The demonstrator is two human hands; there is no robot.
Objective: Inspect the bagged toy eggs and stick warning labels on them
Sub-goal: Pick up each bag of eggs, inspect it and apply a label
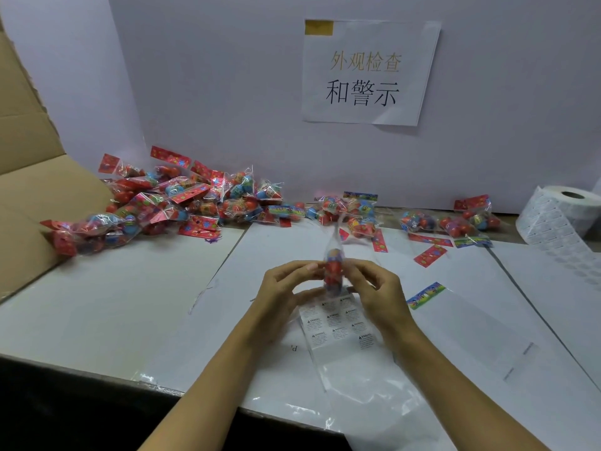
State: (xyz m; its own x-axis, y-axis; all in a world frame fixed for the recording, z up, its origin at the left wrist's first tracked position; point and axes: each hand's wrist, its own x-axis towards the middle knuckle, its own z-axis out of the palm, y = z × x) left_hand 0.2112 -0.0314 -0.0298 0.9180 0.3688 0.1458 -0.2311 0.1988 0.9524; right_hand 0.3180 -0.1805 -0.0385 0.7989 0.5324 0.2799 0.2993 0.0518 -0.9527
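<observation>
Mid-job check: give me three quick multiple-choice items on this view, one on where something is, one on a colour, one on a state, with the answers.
1. Where does the roll of labels stand?
A. far right of the table
B. inside the cardboard box
C. in front of the big pile on the left

2. What colour are most header cards in the big pile of bagged toy eggs?
A. green
B. red
C. black

3. What is happening with the bagged toy egg at the centre?
A. it lies flat on the table, untouched
B. one hand holds it while the other rests on the table
C. both hands hold it above the sheet of warning labels

Answers:
1 A: the white roll sits at the right edge, against the wall.
2 B: red cards dominate the pile.
3 C: the left hand and right hand pinch it from either side.
</observation>
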